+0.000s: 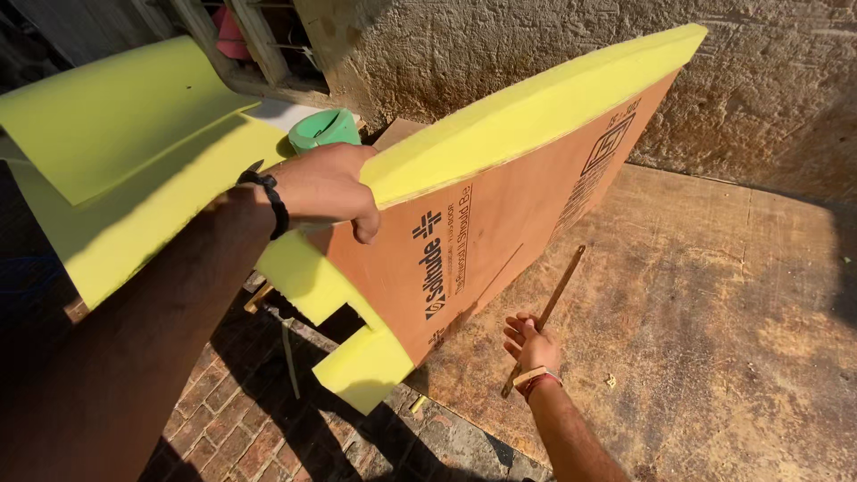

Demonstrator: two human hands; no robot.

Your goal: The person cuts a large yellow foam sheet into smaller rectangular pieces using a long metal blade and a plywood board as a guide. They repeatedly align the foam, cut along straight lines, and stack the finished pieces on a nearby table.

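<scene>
My left hand [326, 187] grips the top edge of a plywood board [500, 223] that stands tilted on its edge; a thick yellow foam sheet [536, 103] is stuck to its far face. A dark band circles that wrist. Lower down, my right hand [531, 346] is closed around a long thin brown stick [549, 308] that lies slanted against a large flat plywood sheet [714, 339], just in front of the board's lower edge. Loose yellow foam [125, 152] curls away to the left behind my forearm.
A green roll of tape [323, 128] sits behind the foam near a wooden window frame [259, 45]. A rough plastered wall [759, 80] rises at the back. Red brick paving [241, 419] lies at the lower left under the board's corner.
</scene>
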